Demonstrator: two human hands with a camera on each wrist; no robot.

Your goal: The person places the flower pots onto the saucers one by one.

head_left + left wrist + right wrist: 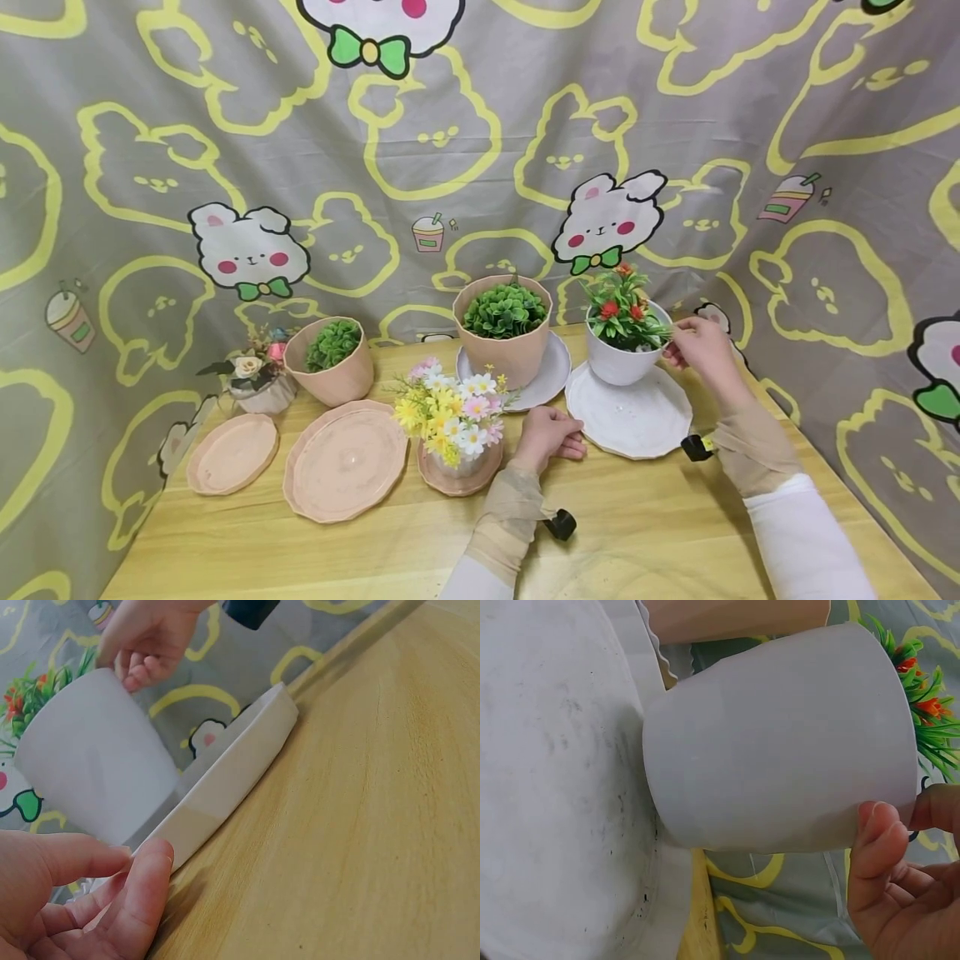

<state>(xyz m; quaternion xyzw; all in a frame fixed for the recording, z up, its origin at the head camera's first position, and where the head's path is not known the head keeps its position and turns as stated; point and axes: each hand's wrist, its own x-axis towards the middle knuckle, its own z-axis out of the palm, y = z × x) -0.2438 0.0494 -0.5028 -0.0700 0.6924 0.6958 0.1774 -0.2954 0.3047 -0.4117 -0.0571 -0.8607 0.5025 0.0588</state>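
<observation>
My right hand [703, 346] pinches the rim of a white flowerpot [780, 742] holding a leafy plant with red flowers [624, 310]. The pot overlaps the back part of a white saucer [633, 425] in the head view, and its base is close to the saucer's raised edge in the right wrist view. At the saucer's near left edge, my left hand [549, 440] grips the rim between thumb and fingers, as the left wrist view shows. That saucer rim [225, 795] runs slanting across the left wrist view, with the pot behind it.
Left of my left hand stands a pot of daisies [450, 417] on a small pink saucer. Behind is a pink pot [502, 358] on a white saucer. Farther left are a large pink saucer [347, 462], a smaller one [232, 454], and two more potted plants. A patterned curtain [480, 167] backs the table.
</observation>
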